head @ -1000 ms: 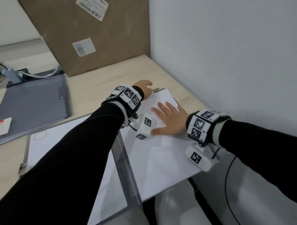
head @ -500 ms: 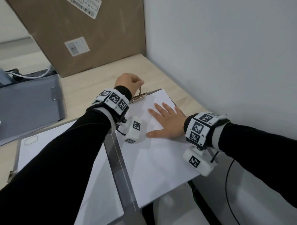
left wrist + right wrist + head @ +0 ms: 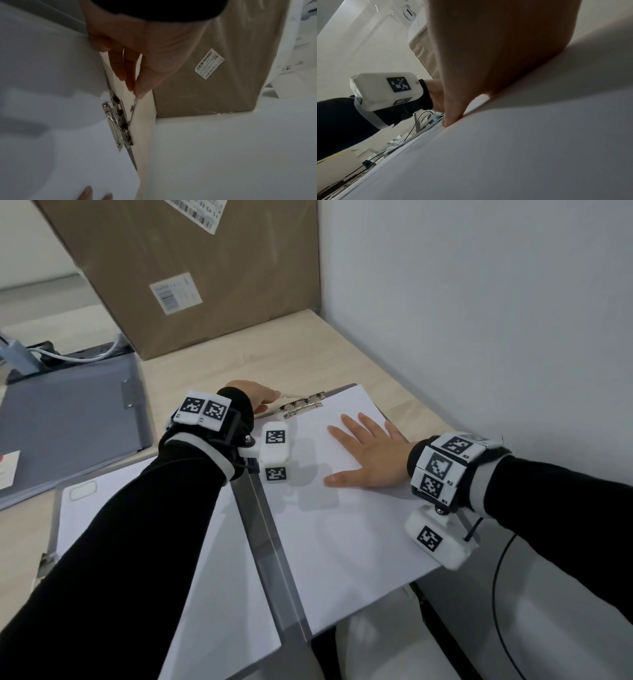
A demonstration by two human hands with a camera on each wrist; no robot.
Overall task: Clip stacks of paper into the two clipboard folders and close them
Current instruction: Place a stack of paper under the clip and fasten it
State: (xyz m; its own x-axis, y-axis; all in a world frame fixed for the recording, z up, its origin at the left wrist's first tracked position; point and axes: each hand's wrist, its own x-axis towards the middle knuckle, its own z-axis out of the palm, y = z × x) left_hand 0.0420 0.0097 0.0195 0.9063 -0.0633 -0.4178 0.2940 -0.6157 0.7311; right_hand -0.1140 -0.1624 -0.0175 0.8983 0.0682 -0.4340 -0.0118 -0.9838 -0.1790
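Observation:
An open clipboard folder lies before me, with a white paper stack on its right half. The metal clip sits on the stack's top edge, and its lever lies low. My left hand is at the clip's left end. In the left wrist view, the left hand pinches the tip of the clip lever between thumb and fingers. My right hand lies flat on the paper with fingers spread, also seen as the right hand pressing down. A second grey folder lies closed at the left.
A large cardboard box stands at the back of the wooden desk. A white wall runs close along the right. Cables and a power strip lie behind the grey folder. The paper overhangs the desk's front edge.
The clip lever, upright half a second ago, now lies low over the desk with my left hand still on it. My right hand has stayed flat on the paper.

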